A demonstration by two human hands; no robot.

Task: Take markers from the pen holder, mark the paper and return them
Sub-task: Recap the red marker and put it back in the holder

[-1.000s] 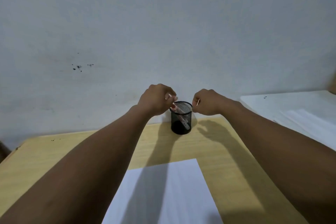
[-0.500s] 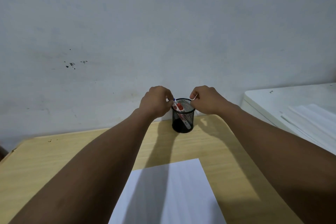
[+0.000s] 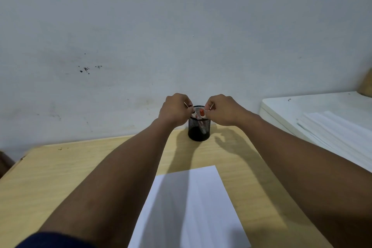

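Observation:
A black mesh pen holder stands at the far edge of the wooden table, close to the wall. Both hands are closed over its rim. My left hand pinches a white marker with a dark end at the holder's left side. My right hand pinches a red-capped marker that sticks up out of the holder. Through the mesh the marker bodies show only dimly. A white sheet of paper lies near me, between my forearms, with no marks visible on it.
A white surface with a stack of white sheets sits to the right, a little higher than the table. The pale wall rises directly behind the holder. The table's left corner lies at the far left.
My right hand has moved left from beside the holder to above its rim, onto the red-capped marker. My left hand has stayed at the holder's left rim.

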